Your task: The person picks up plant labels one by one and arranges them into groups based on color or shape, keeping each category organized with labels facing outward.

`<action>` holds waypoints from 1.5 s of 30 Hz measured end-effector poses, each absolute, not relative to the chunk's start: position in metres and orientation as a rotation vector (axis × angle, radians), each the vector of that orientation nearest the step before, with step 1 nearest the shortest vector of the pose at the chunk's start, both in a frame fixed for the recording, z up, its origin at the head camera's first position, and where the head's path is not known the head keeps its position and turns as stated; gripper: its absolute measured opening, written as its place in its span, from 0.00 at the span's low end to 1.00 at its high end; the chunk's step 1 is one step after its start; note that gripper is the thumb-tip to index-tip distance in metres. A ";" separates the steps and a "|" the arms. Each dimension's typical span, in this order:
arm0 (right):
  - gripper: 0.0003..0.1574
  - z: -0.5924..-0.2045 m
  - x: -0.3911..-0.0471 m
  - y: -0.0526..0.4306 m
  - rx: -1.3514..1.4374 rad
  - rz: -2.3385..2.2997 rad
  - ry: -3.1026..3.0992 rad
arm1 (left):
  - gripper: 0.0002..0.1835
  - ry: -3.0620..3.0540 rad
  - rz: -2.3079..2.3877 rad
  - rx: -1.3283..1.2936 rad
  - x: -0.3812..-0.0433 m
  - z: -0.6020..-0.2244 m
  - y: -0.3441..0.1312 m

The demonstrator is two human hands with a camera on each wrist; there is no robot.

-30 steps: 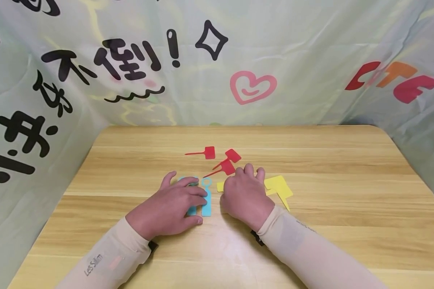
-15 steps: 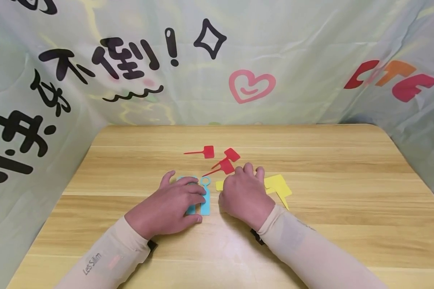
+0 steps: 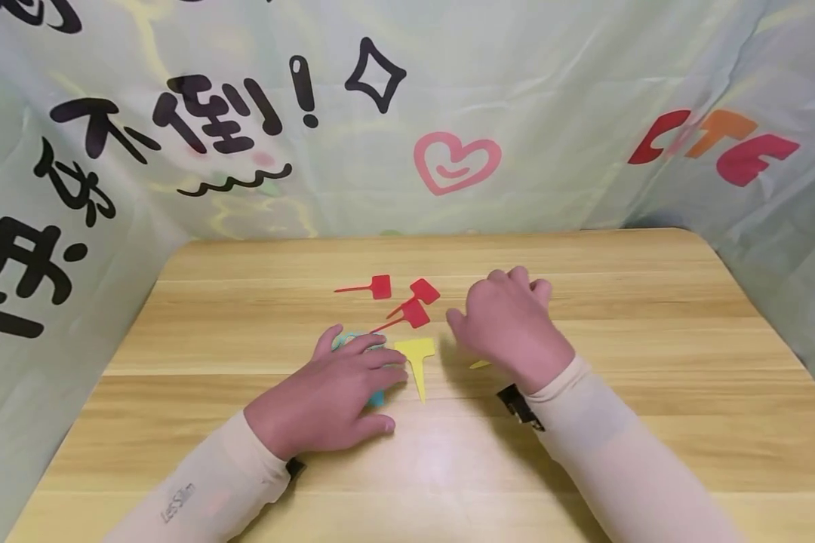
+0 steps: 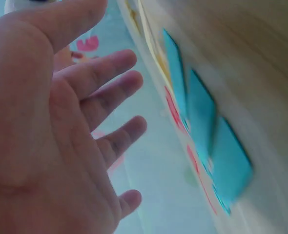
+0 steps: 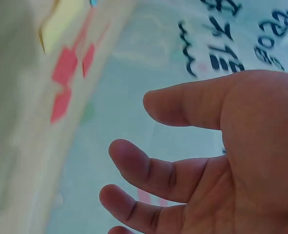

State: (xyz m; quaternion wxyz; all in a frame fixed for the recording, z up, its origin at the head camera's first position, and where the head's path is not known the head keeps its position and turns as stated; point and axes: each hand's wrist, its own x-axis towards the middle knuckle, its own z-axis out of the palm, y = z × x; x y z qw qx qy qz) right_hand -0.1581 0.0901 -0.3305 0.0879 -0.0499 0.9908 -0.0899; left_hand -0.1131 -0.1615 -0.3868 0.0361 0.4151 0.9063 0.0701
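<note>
My left hand [image 3: 329, 396] is spread palm down over the blue tags in the head view, hiding most of them. The left wrist view shows several flat blue tags [image 4: 202, 117] lying in a row, with the straight fingers apart from them. Just right of that hand lies a yellow T-shaped plant label [image 3: 416, 348], its stem pointing toward me. My right hand [image 3: 512, 324] hovers to the right with loosely bent fingers and nothing between them. Beneath it, only the tip of another yellow label [image 3: 478, 364] shows.
Behind the hands lie a red plant label [image 3: 381, 286] on its own and two more, a rear red label [image 3: 424, 290] and a front red label [image 3: 416, 313], overlapping. A printed cloth [image 3: 557, 151] hangs along the back of the wooden table [image 3: 652, 362].
My right hand has lifted off and moved right, uncovering the yellow T-shaped label. The left hand has shifted slightly right, covering more of the blue tags. The head view has turned a little.
</note>
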 end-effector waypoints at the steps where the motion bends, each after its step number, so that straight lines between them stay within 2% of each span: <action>1: 0.32 -0.327 -0.159 0.095 -0.132 -0.284 2.948 | 0.29 2.767 0.203 1.284 -0.113 -0.387 -0.157; 4: 0.33 -0.321 -0.160 0.107 -0.099 -0.322 2.944 | 0.32 2.731 0.179 1.304 -0.113 -0.387 -0.148; 9: 0.34 -0.319 -0.158 0.123 -0.089 -0.318 2.933 | 0.30 2.736 0.163 1.292 -0.113 -0.388 -0.141; 19: 0.35 -0.335 -0.149 0.155 -0.091 -0.268 2.855 | 0.27 2.735 0.151 1.284 -0.114 -0.386 -0.136; 35: 0.13 -0.363 -0.144 0.157 -0.101 -0.211 2.808 | 0.26 2.729 0.169 1.267 -0.115 -0.388 -0.136; 45: 0.07 -0.367 -0.146 0.154 -0.138 -0.177 2.815 | 0.26 2.728 0.168 1.249 -0.115 -0.389 -0.138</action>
